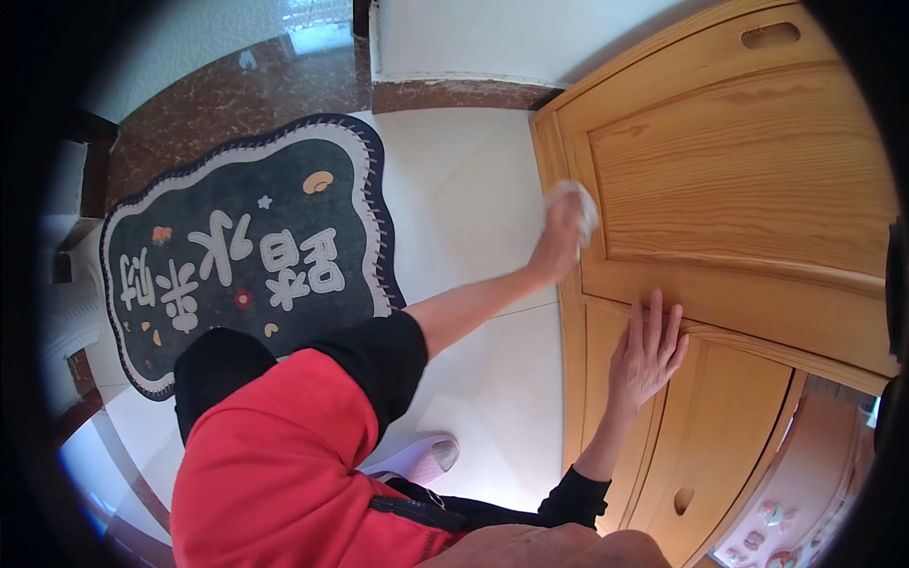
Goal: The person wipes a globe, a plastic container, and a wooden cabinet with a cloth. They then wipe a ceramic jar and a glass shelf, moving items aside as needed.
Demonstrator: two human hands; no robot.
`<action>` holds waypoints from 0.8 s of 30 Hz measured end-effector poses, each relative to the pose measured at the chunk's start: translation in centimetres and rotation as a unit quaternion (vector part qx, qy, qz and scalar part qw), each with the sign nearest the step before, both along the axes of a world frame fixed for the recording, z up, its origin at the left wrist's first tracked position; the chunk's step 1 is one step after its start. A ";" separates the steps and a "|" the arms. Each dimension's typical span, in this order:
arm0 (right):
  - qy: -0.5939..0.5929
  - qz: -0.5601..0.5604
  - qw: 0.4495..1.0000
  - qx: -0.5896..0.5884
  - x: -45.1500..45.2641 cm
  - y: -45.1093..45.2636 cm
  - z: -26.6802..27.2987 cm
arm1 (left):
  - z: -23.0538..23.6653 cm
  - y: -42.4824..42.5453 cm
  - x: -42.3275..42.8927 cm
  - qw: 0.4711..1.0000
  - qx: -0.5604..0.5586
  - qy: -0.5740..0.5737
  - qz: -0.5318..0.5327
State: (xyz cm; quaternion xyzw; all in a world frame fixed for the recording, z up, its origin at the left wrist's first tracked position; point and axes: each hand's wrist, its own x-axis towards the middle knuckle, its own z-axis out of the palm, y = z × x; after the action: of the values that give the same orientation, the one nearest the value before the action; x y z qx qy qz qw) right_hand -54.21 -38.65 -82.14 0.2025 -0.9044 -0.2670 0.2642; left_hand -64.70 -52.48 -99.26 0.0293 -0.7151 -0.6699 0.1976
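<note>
My left hand (559, 238) is shut on a white cloth (586, 213), blurred, at the edge of a light wooden cabinet (738, 163). Framed panels with visible grain make up the cabinet front. My right hand (648, 362) rests flat with fingers spread across the ledge between the upper panel and a lower wooden panel (731, 397). Nothing is held in it. An oval cutout handle (770, 35) marks the upper panel, and a smaller cutout (683, 501) the lower one.
A dark floor mat (220, 192) with large characters and a scalloped border lies on the pale tiles (454, 184). A brown marbled skirting (454, 94) runs along the white wall. One slipper (426, 458) shows beneath my body. Pink decorated things (770, 515) stand at lower right.
</note>
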 end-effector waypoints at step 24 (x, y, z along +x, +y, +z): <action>-0.072 0.034 0.994 -0.072 0.5 0.0 1.2 | -0.6 7.1 11.4 0.965 -0.180 -0.094 -0.167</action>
State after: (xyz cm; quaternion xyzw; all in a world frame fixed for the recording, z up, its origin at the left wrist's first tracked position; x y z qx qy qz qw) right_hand -53.71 -38.65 -80.98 0.2326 -0.9303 -0.1771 0.2216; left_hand -53.32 -45.33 -99.90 -0.0642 -0.8340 -0.5478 0.0171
